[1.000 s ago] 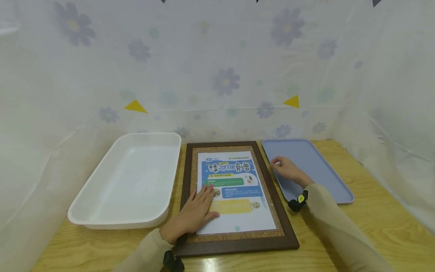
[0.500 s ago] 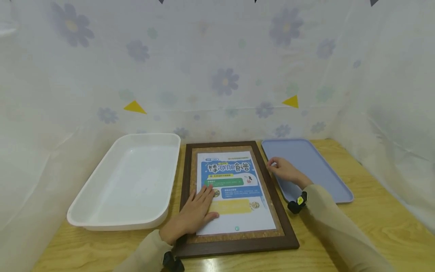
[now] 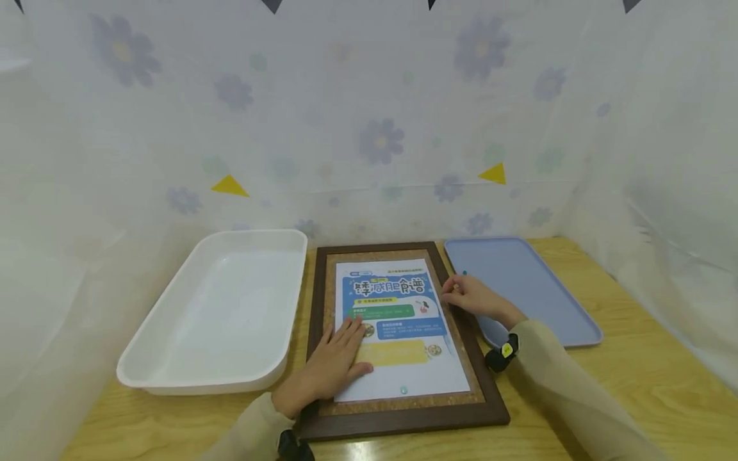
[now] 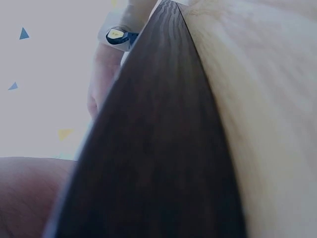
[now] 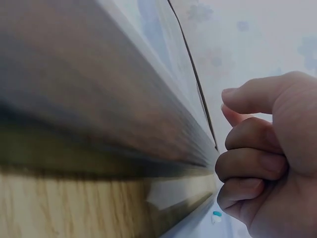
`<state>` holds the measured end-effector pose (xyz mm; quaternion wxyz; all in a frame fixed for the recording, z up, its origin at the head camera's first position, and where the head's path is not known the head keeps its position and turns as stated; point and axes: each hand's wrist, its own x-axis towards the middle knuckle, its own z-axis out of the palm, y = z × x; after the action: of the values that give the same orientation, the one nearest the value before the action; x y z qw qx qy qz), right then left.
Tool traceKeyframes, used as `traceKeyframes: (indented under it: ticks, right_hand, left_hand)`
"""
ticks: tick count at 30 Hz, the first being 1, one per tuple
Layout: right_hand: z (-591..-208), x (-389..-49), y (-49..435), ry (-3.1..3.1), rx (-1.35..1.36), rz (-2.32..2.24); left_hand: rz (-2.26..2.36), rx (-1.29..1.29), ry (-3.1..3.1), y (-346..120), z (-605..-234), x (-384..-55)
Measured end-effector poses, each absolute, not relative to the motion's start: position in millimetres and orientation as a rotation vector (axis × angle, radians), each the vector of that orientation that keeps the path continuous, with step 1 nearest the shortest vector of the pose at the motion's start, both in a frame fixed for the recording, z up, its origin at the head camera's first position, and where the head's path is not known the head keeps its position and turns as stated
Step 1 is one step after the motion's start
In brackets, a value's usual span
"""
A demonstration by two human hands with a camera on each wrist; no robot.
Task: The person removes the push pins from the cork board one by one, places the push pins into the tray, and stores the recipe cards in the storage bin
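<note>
A corkboard (image 3: 398, 407) with a dark wooden frame (image 4: 158, 124) lies on the table, and a printed poster sheet (image 3: 386, 378) covers its middle. My left hand (image 3: 331, 368) rests on the sheet's left side, fingers straight and slightly spread. A small teal pin (image 3: 403, 390) marks the sheet's bottom edge. Over the frame's right side is my right hand (image 3: 475, 299), thumb and index tip close together, the other fingers (image 5: 250, 163) curled in. No object shows at its fingertips; I cannot tell whether something small is pinched there. A teal-and-white pin (image 5: 217, 216) lies beyond this hand on the tray.
A deep white tub (image 3: 213, 378) stands left of the board. The shallow blue-purple tray (image 3: 536, 282) sits to the right, partly under my right forearm. A flowered sheet curtain (image 3: 380, 205) closes the back and sides of the wooden table (image 3: 646, 358).
My right hand has moved left from the tray's edge onto the board's right frame, uncovering a teal spot on the tray. The left hand has stayed on the sheet.
</note>
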<state>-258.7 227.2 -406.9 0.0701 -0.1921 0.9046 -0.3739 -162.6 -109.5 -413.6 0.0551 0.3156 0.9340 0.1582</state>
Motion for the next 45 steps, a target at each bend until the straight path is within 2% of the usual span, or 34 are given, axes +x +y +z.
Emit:
traceKeyframes:
  ticks: [11, 23, 45]
  right_hand:
    - [-401, -247, 215, 2.672, -0.660, -1.064]
    - [-400, -228, 209, 2.567, -0.867, -0.973]
    - [-396, -192, 165, 2.406, -1.076, -0.861]
  left_hand:
    - [0.490, 0.952, 2.830, -109, -413, -162]
    - [0.500, 0.957, 2.844, -108, -412, -162]
    - [0.496, 0.946, 2.831, -108, -413, -162]
